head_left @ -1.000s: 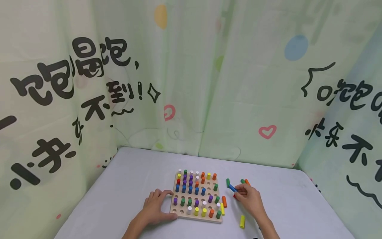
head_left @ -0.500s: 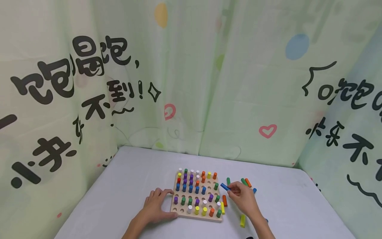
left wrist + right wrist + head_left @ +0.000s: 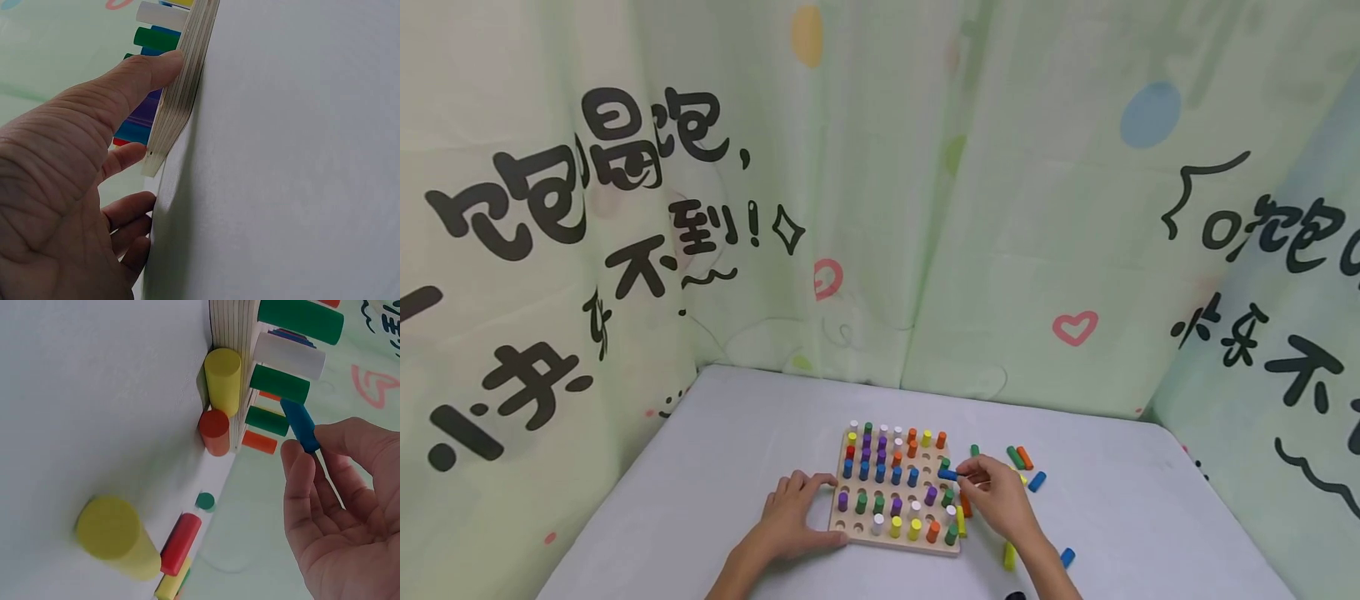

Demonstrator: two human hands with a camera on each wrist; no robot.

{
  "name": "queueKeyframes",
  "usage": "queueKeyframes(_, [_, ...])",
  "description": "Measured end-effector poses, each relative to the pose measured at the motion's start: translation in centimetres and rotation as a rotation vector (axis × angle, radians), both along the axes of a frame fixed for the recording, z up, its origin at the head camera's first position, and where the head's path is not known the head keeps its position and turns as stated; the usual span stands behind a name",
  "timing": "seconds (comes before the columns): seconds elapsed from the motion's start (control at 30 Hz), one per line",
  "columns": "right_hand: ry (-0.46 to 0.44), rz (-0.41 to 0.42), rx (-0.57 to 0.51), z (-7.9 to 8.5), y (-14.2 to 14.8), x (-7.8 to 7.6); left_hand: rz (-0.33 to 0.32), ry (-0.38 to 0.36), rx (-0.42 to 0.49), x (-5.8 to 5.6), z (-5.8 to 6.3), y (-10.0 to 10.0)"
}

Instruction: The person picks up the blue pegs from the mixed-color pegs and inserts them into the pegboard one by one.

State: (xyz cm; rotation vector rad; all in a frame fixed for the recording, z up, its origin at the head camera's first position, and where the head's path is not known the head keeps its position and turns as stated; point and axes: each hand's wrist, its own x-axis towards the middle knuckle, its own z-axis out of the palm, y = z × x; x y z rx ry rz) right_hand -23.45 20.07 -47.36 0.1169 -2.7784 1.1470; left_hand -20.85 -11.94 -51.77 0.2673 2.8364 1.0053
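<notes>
A wooden pegboard (image 3: 868,538) with rows of colored pegs lies on the table. At its left side, my left hand (image 3: 790,517) rests with thumb and index fingertips against the board's edge. In the left wrist view, the thumb (image 3: 147,70) lies along the layered wooden edge (image 3: 181,81), the other fingers loosely bent beside it. My right hand (image 3: 1000,496) pinches a blue peg (image 3: 948,475) between thumb and fingertips over the board's right side. Seen from the right wrist, the blue peg (image 3: 301,425) tilts close to the upright green peg (image 3: 280,383).
Beside the board's right edge lie a yellow peg (image 3: 961,522) and an orange peg (image 3: 966,503). Further right are loose blue pegs (image 3: 1037,482), green and orange pegs (image 3: 1025,457), and a yellow peg (image 3: 1010,556) nearer the front. A printed curtain (image 3: 985,317) hangs behind the table.
My right hand has carried the blue peg leftward from among the loose pegs to over the board's right side. My left hand has stayed at the board's left edge.
</notes>
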Motion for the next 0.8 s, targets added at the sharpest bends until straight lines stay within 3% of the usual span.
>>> queueKeyframes(0.8, [0.008, 0.072, -0.018, -0.4, -2.2, -0.6, 0.004, -0.006, -0.005, -0.1, 0.1, 0.0])
